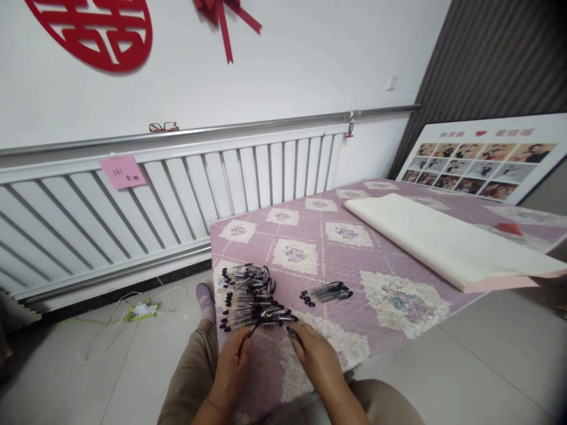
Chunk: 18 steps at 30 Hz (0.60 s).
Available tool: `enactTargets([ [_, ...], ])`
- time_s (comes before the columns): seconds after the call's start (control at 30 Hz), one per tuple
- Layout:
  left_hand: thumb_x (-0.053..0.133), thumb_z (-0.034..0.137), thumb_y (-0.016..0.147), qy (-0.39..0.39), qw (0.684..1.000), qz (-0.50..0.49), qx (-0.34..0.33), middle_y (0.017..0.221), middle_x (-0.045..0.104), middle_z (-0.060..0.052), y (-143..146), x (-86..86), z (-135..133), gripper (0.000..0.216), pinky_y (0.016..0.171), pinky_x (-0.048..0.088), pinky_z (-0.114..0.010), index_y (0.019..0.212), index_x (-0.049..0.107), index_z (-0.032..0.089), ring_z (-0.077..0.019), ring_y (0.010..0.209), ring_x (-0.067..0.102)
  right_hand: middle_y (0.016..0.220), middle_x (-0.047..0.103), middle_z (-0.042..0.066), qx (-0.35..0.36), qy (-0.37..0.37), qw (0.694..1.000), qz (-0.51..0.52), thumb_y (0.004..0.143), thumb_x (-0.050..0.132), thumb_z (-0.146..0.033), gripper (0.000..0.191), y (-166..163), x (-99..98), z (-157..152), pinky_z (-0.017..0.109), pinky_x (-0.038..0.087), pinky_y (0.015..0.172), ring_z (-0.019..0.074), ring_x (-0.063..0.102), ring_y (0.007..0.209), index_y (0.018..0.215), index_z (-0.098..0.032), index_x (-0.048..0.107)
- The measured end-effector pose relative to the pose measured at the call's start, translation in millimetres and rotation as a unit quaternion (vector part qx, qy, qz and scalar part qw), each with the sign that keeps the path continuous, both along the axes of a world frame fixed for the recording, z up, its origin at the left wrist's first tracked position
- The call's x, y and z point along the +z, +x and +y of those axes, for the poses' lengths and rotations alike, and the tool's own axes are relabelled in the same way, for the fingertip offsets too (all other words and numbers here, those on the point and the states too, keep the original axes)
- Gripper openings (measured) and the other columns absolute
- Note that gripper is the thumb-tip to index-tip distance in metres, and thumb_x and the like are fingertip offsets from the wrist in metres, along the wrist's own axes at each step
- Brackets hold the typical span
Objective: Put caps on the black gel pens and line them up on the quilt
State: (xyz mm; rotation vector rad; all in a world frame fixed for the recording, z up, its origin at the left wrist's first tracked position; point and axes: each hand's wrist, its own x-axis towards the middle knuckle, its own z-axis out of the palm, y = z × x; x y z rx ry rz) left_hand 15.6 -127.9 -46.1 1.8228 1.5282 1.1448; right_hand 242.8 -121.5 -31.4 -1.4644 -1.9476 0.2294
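My left hand (231,367) closes its grip around a slim black-capped pen (251,330), pinched near the fingertips at the quilt's front edge. My right hand (315,360) lies beside it with fingers curled over a small dark piece; whether that grip is truly closed I cannot tell. Just beyond both hands lies a loose heap of pens (250,295), clear barrels with glossy black caps, crossing one another. To the right, a smaller neat bundle of pens (326,292) lies apart. They rest on a bed (390,330) covered in a padded lilac quilt with pale floral squares. Farther back lies a smooth cream folded sheet (443,242), then a ribbed white radiator (177,195).
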Motion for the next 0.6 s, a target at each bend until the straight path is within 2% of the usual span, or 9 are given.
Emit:
enactTargets([
  [0.13,0.043,0.028,0.089,0.027,0.998,0.040,-0.039,0.112,0.066,-0.007,4,4.0,0,0.030,0.097,0.046,-0.039,0.111,0.063,0.020,-0.0203,0.106,0.059,0.100,0.067,0.005,0.061,-0.017,0.997,0.039,0.080,0.047,-0.011,0.030,-19,0.1,7,0.031,0.050,0.084,0.0188,0.062,0.096,0.100,-0.024,0.064],
  [0.27,0.043,0.026,0.090,0.034,0.993,0.089,-0.068,0.106,0.067,-0.007,8,9.9,-2,0.027,0.091,0.049,-0.037,0.107,0.064,0.022,-0.0198,0.100,0.061,0.107,0.064,0.010,0.031,0.024,0.993,0.113,0.084,0.045,-0.017,0.026,-18,-2.8,11,0.034,0.049,0.089,0.0203,0.060,0.101,0.102,-0.020,0.064],
  [0.47,0.044,0.023,0.089,0.042,0.984,0.149,-0.089,0.096,0.066,-0.007,12,13.0,-4,0.025,0.082,0.052,-0.035,0.105,0.063,0.022,-0.0199,0.091,0.061,0.085,0.066,0.005,0.016,-0.038,0.980,0.194,0.091,0.042,-0.034,0.025,-10,11.7,-2,0.028,0.049,0.073,0.0177,0.062,0.081,0.090,-0.022,0.063],
  [0.6,0.043,0.022,0.090,0.058,0.974,0.180,-0.123,0.096,0.065,-0.007,15,16.1,-5,0.025,0.079,0.051,-0.034,0.106,0.063,0.022,-0.0205,0.090,0.060,0.075,0.064,0.002,0.022,-0.053,0.984,0.168,0.091,0.041,-0.038,0.029,-13,13.7,-8,0.026,0.045,0.066,0.0162,0.060,0.072,0.078,-0.022,0.060],
])
